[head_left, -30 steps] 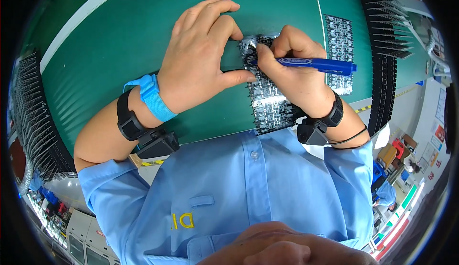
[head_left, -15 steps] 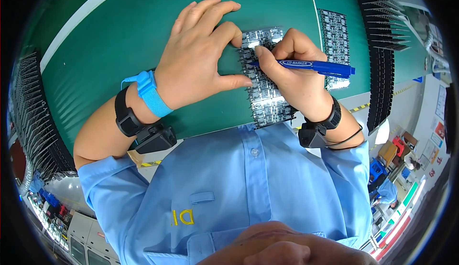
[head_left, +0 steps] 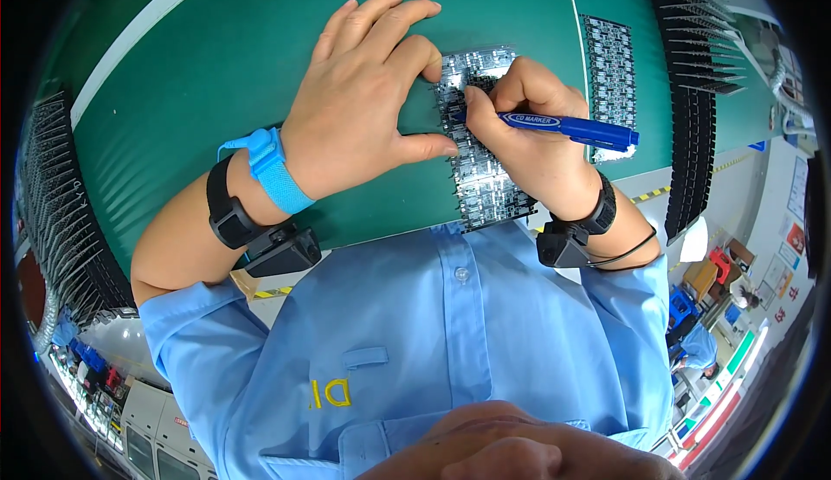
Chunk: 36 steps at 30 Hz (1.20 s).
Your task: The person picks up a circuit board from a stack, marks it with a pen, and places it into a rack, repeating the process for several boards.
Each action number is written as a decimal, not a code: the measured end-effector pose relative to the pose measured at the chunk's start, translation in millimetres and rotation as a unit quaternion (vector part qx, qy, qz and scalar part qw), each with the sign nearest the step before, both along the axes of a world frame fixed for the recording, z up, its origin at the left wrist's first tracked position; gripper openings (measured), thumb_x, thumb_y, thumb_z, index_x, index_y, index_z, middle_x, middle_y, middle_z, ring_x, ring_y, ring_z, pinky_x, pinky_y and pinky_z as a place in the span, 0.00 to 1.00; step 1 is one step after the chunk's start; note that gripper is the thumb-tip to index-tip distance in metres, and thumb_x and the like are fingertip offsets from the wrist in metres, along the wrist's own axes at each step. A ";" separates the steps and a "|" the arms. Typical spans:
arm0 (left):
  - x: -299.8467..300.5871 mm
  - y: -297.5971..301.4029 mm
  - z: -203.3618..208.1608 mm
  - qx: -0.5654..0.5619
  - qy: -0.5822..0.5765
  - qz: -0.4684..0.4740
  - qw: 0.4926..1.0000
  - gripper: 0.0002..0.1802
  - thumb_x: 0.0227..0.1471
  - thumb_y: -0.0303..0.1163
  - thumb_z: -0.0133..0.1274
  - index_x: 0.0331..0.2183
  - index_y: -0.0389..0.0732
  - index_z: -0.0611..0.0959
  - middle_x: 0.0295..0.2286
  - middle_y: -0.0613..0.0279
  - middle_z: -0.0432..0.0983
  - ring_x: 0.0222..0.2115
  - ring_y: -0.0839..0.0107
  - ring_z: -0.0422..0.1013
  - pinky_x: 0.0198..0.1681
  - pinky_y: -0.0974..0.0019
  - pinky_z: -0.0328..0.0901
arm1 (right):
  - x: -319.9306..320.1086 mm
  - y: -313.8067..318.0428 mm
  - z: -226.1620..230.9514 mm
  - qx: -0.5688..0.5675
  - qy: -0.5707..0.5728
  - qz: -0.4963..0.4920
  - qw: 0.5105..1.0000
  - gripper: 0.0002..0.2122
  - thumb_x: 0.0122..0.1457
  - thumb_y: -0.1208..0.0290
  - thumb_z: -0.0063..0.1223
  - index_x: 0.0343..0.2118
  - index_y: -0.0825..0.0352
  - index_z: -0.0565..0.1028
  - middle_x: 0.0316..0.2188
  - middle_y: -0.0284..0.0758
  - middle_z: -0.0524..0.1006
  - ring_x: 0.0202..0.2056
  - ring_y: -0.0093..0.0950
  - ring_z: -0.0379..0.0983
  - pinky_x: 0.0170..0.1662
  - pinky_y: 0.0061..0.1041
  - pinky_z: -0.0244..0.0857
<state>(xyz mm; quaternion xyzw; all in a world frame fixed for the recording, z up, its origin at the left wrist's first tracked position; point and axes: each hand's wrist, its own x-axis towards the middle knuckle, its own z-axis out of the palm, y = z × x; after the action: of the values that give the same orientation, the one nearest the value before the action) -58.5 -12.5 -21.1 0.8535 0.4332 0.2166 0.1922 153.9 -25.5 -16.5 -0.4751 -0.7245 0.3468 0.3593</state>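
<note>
A circuit board panel (head_left: 492,181) packed with small parts lies on the green mat (head_left: 225,56), its near end at the table's front edge. My right hand (head_left: 541,134) grips a blue marker pen (head_left: 571,127) and rests over the panel's right side. The pen's tip points left, down at the board near its left edge. My left hand (head_left: 355,99) lies with fingers apart; its index finger and thumb touch the panel's left edge. A light-blue wrist strap (head_left: 279,173) circles my left wrist.
A second circuit board panel (head_left: 611,77) lies flat on the mat to the right. Beyond it stands a black rack (head_left: 692,134) with several boards (head_left: 697,34) upright in it. Another rack of boards (head_left: 65,212) stands at the far left.
The marker pen and my right hand have shifted very slightly; the pen's rear end sits a little lower. My left hand and the panel stay nearly in place.
</note>
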 end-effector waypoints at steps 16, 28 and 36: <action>-1.1 -1.3 -1.7 0.000 0.004 -0.008 1.000 0.34 0.32 0.45 0.75 0.38 0.43 0.74 0.61 0.54 0.62 0.65 0.44 0.51 0.66 0.37 0.47 | 7.2 -16.8 1.1 -0.046 0.031 -0.025 0.998 0.16 0.54 0.83 0.65 0.21 0.64 0.66 0.19 0.25 0.71 0.21 0.11 0.64 0.23 0.15 0.59; -0.4 -1.5 -2.7 -0.001 0.007 -0.009 1.000 0.34 0.32 0.45 0.75 0.38 0.43 0.73 0.61 0.54 0.61 0.65 0.44 0.51 0.66 0.37 0.46 | 5.5 -15.8 -5.0 -0.003 0.012 -0.008 1.000 0.16 0.53 0.83 0.65 0.21 0.64 0.65 0.18 0.26 0.70 0.20 0.12 0.63 0.22 0.16 0.58; 1.3 -1.0 4.4 0.010 0.017 -0.020 1.000 0.35 0.31 0.46 0.75 0.38 0.44 0.74 0.61 0.53 0.62 0.65 0.44 0.51 0.66 0.37 0.46 | 5.2 -15.1 -1.7 -0.032 0.079 -0.041 0.995 0.17 0.53 0.81 0.65 0.19 0.64 0.64 0.15 0.26 0.67 0.18 0.12 0.60 0.19 0.18 0.53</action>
<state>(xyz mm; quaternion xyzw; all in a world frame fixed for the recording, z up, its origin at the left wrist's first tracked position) -57.2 -13.5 -16.7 0.8677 0.4166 0.2027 0.1803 159.1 -40.6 -18.2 -0.4867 -0.6620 0.3915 0.4142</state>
